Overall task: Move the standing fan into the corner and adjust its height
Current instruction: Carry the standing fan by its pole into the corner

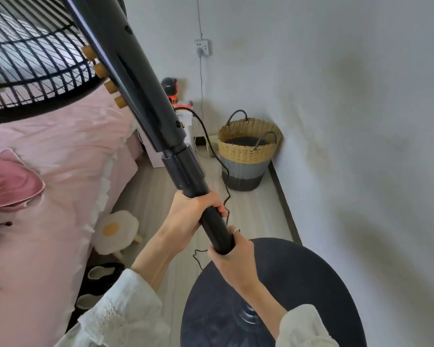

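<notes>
Fan head [33,53] sat upper left over the pink bed [48,156]. Your left hand [193,216] was clenched round the fan pole [145,96] just below the collar, w/ right hand [232,261] gripping its lower end, prob. to steady it. Pole's long axis ran upper left to lower right, down to the round base [311,284] by the wall.

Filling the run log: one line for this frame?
left hand: gripping fan pole | right hand: gripping pole lower | basket: in corner | cord: trailing
</notes>
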`<state>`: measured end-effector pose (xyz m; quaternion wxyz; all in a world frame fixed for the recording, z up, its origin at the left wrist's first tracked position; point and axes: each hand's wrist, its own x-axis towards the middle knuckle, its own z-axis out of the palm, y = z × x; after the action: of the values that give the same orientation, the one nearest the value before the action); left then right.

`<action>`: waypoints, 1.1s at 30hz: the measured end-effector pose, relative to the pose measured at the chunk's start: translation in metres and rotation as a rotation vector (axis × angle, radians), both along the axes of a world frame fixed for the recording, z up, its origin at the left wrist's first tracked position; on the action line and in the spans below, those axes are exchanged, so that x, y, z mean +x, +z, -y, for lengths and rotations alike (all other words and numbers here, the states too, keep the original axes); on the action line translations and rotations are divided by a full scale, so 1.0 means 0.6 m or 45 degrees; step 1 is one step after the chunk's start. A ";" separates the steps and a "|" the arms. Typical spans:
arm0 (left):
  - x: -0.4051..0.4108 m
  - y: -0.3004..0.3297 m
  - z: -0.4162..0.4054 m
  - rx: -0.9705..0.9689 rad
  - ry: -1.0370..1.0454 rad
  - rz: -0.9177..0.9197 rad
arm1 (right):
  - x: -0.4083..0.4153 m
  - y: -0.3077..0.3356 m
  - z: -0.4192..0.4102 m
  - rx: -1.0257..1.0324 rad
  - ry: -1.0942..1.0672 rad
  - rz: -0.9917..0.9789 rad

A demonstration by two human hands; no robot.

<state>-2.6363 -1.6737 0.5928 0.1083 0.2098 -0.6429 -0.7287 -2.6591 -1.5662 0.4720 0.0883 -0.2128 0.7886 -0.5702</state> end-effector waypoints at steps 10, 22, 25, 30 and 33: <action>-0.119 -0.446 -0.025 -0.084 -0.042 0.059 | -0.103 -0.445 -0.018 -0.005 -0.022 0.061; -0.159 -0.867 -0.099 -0.174 -0.092 0.103 | -0.141 -0.876 -0.089 -0.034 -0.087 0.035; -0.173 -0.912 -0.118 -0.142 -0.114 0.085 | -0.162 -0.924 -0.112 -0.035 -0.103 -0.004; -0.201 -0.930 -0.147 -0.153 -0.128 0.061 | -0.198 -0.949 -0.138 -0.043 -0.080 -0.006; -0.218 -0.932 -0.163 -0.174 -0.091 0.062 | -0.214 -0.952 -0.150 -0.049 -0.078 -0.008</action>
<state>-2.7673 -1.5757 0.0335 0.0808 0.1964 -0.7007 -0.6811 -2.7873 -1.4765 -0.0993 0.0643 -0.1919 0.7838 -0.5871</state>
